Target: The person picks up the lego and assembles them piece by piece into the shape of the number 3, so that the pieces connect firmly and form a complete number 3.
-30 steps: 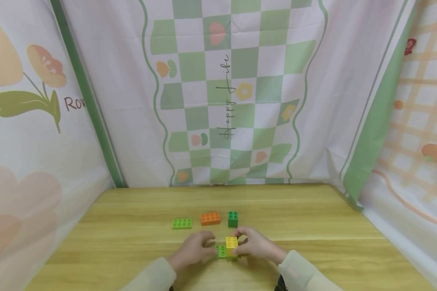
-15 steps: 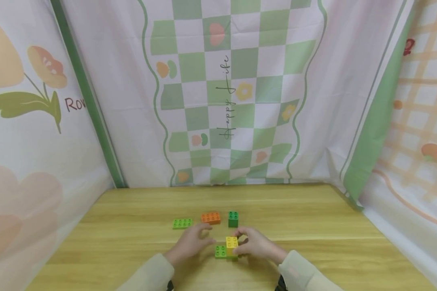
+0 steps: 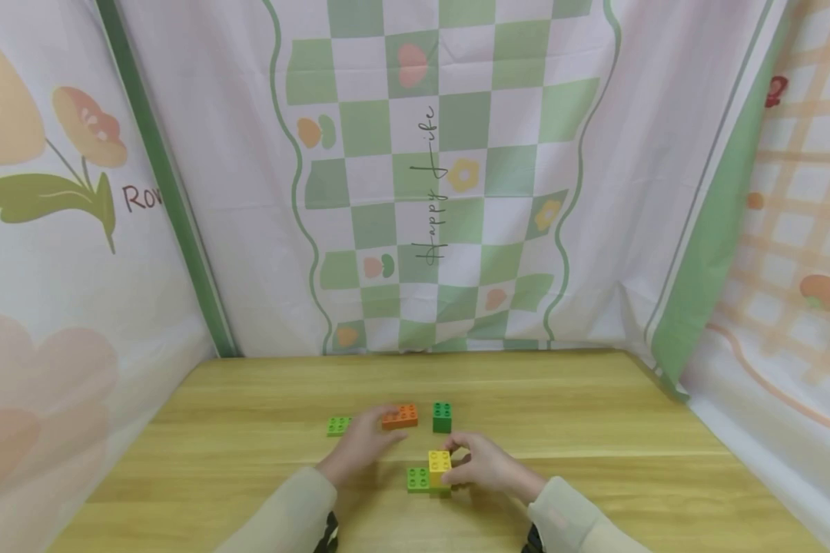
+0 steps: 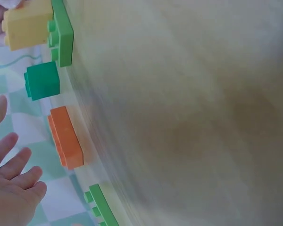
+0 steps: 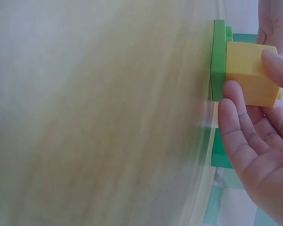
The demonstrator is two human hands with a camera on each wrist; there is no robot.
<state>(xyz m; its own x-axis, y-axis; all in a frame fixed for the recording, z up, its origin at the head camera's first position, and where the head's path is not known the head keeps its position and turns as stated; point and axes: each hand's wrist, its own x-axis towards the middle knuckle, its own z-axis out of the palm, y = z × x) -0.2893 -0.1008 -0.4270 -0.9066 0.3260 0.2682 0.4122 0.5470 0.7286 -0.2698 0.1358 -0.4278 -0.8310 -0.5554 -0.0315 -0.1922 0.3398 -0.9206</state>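
Observation:
My right hand (image 3: 489, 467) pinches a yellow toy building brick (image 3: 439, 465) between thumb and fingers. That brick stands on the right half of a thin light green plate brick (image 3: 418, 480), whose left studs are bare. In the right wrist view the yellow brick (image 5: 247, 73) sits flush against the plate (image 5: 218, 61). Holding nothing, my left hand (image 3: 365, 442) reaches over the table with spread fingers. Its fingertips overlap the left end of an orange brick (image 3: 404, 418) in the head view, while the left wrist view shows a gap between the fingers and the orange brick (image 4: 66, 139).
Right of the orange brick stands a dark green brick (image 3: 442, 418). A second light green plate brick (image 3: 336, 426) lies at left, partly covered by my left hand. The wooden table (image 3: 526, 392) ends at a checkered curtain (image 3: 456, 307), with curtains on both sides.
My left hand has left the light green plate brick and moved forward and left to the orange brick. The right hand stays on the yellow brick.

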